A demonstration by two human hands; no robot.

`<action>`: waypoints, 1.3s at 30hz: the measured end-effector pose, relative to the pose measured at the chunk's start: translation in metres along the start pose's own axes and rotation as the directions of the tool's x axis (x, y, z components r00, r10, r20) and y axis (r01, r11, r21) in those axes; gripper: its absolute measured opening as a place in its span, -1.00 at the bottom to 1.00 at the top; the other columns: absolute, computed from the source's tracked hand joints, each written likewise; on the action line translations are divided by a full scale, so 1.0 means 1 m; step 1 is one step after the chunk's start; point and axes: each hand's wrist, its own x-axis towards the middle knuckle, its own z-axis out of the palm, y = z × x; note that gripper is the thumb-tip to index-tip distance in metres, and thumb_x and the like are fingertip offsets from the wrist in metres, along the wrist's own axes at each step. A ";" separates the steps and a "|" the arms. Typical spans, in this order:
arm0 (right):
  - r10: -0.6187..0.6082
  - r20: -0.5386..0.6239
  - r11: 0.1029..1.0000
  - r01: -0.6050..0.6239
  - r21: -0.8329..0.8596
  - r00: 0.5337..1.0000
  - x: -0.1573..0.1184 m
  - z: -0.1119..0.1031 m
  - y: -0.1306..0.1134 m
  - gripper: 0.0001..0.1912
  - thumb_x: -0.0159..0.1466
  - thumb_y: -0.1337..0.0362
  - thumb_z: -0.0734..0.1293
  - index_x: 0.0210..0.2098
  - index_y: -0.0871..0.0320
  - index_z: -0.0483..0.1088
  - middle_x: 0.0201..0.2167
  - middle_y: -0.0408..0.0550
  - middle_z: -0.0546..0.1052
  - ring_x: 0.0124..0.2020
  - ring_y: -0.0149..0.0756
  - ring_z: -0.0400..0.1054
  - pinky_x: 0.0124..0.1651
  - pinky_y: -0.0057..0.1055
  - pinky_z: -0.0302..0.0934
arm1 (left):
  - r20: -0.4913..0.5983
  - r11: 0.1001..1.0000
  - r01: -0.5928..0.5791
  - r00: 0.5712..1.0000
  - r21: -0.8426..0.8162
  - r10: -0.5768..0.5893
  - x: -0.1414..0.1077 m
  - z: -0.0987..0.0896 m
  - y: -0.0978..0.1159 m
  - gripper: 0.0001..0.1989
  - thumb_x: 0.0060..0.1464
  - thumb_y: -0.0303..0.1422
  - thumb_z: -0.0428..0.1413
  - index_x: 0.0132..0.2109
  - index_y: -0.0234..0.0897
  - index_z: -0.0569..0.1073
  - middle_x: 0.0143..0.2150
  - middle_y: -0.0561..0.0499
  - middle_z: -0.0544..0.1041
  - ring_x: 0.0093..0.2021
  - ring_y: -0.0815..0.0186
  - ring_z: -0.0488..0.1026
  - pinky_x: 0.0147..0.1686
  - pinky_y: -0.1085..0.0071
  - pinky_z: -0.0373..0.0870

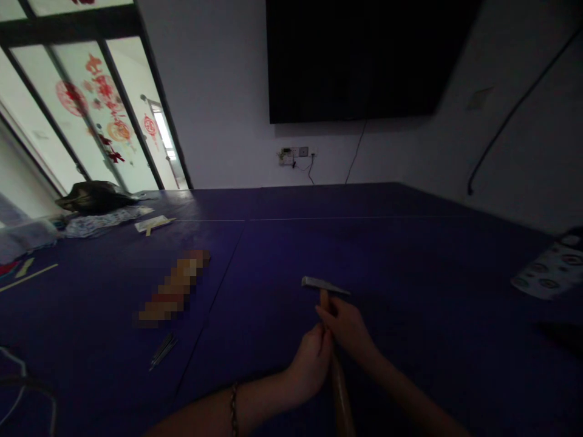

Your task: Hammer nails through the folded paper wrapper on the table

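A hammer with a grey metal head and a wooden handle points away from me over the dark blue table. My right hand is closed round the handle just below the head. Lower down, my left hand also grips the handle, its fingers close to the right hand. A bracelet circles my left wrist. To the left lie a small bundle of thin metal pieces and a blurred-out brown oblong item.
The blue table reaches to the wall. A black bag, cloths and a white packet sit at back left. White cables lie at lower left. A patterned white item stands at right.
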 end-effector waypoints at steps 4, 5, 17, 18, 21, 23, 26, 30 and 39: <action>0.032 0.009 0.979 -0.029 -0.202 0.999 0.020 -0.011 0.028 -0.75 0.13 0.25 0.22 -0.64 0.18 0.27 -0.64 -0.12 0.40 -0.55 -0.34 0.31 -0.47 -0.44 0.10 | -0.004 0.989 0.095 0.995 -0.113 -0.096 0.013 0.020 -0.008 -0.81 0.10 -0.35 -0.10 -0.24 -0.40 0.32 -0.33 -0.04 0.40 -0.32 0.35 0.33 -0.26 0.44 0.25; 0.049 0.012 0.968 -0.044 -0.248 0.999 0.025 -0.015 0.036 -0.75 0.16 0.26 0.22 -0.63 0.19 0.28 -0.64 -0.13 0.39 -0.55 -0.36 0.30 -0.47 -0.44 0.11 | 0.026 0.987 0.102 0.995 -0.124 -0.099 0.012 0.024 -0.011 -0.83 0.09 -0.36 -0.07 -0.23 -0.39 0.30 -0.33 -0.02 0.39 -0.35 0.38 0.33 -0.31 0.46 0.26; 0.200 0.002 0.761 -0.154 -0.630 0.980 0.051 -0.079 0.125 -0.77 0.24 0.19 0.21 -0.37 0.24 0.35 -0.40 -0.13 0.45 -0.38 -0.38 0.36 -0.28 -0.32 0.25 | 0.236 0.989 -0.070 0.971 0.134 0.036 -0.017 0.031 -0.037 -0.85 0.02 -0.50 -0.06 -0.22 -0.36 0.32 -0.37 -0.02 0.45 -0.43 0.42 0.38 -0.41 0.50 0.29; 0.202 0.006 0.752 -0.151 -0.642 0.979 0.051 -0.080 0.129 -0.77 0.24 0.19 0.20 -0.38 0.23 0.35 -0.42 -0.13 0.46 -0.39 -0.38 0.36 -0.28 -0.33 0.25 | 0.234 0.986 -0.068 0.972 0.149 0.032 -0.016 0.031 -0.037 -0.85 0.01 -0.51 -0.06 -0.23 -0.36 0.32 -0.37 -0.02 0.46 -0.43 0.42 0.38 -0.41 0.50 0.30; 0.198 0.015 0.740 -0.139 -0.659 0.980 0.050 -0.083 0.140 -0.75 0.23 0.19 0.20 -0.44 0.23 0.35 -0.46 -0.13 0.46 -0.41 -0.38 0.36 -0.29 -0.35 0.23 | 0.245 0.977 -0.064 0.970 0.206 0.012 -0.017 0.030 -0.035 -0.83 -0.01 -0.50 -0.04 -0.22 -0.36 0.33 -0.35 -0.04 0.48 -0.42 0.40 0.40 -0.42 0.49 0.31; 0.187 0.017 0.743 -0.130 -0.656 0.982 0.049 -0.084 0.146 -0.75 0.22 0.20 0.20 -0.46 0.24 0.36 -0.47 -0.07 0.48 -0.42 -0.35 0.37 -0.30 -0.36 0.21 | 0.258 0.970 -0.069 0.966 0.235 0.006 -0.018 0.030 -0.033 -0.82 -0.01 -0.49 -0.04 -0.21 -0.37 0.34 -0.35 -0.05 0.49 -0.41 0.38 0.41 -0.42 0.49 0.32; 0.172 0.021 0.759 -0.119 -0.640 0.985 0.048 -0.085 0.152 -0.75 0.20 0.22 0.18 -0.48 0.23 0.38 -0.47 0.05 0.51 -0.41 -0.25 0.41 -0.37 -0.41 0.18 | 0.266 0.956 -0.090 0.964 0.279 0.013 -0.018 0.028 -0.030 -0.81 -0.01 -0.48 -0.04 -0.21 -0.37 0.35 -0.36 -0.05 0.49 -0.40 0.38 0.41 -0.42 0.50 0.32; 0.158 0.019 0.777 -0.112 -0.619 0.987 0.048 -0.085 0.156 -0.77 0.16 0.21 0.18 -0.49 0.19 0.40 -0.47 0.06 0.53 -0.39 -0.18 0.43 -0.40 -0.42 0.17 | 0.287 0.926 -0.124 0.958 0.356 0.018 -0.020 0.028 -0.029 -0.81 0.00 -0.45 -0.04 -0.19 -0.36 0.36 -0.36 -0.05 0.49 -0.41 0.38 0.41 -0.44 0.52 0.31; 0.166 0.050 0.788 -0.102 -0.607 0.985 0.049 -0.089 0.165 -0.72 0.16 0.17 0.16 -0.45 0.23 0.38 -0.41 0.19 0.53 -0.36 -0.06 0.43 -0.36 -0.33 0.18 | 0.270 0.349 -0.357 0.923 0.866 0.274 0.004 -0.041 0.030 -0.78 0.07 -0.42 -0.10 -0.20 -0.38 0.39 -0.20 -0.17 0.43 -0.17 0.18 0.34 -0.17 0.31 0.29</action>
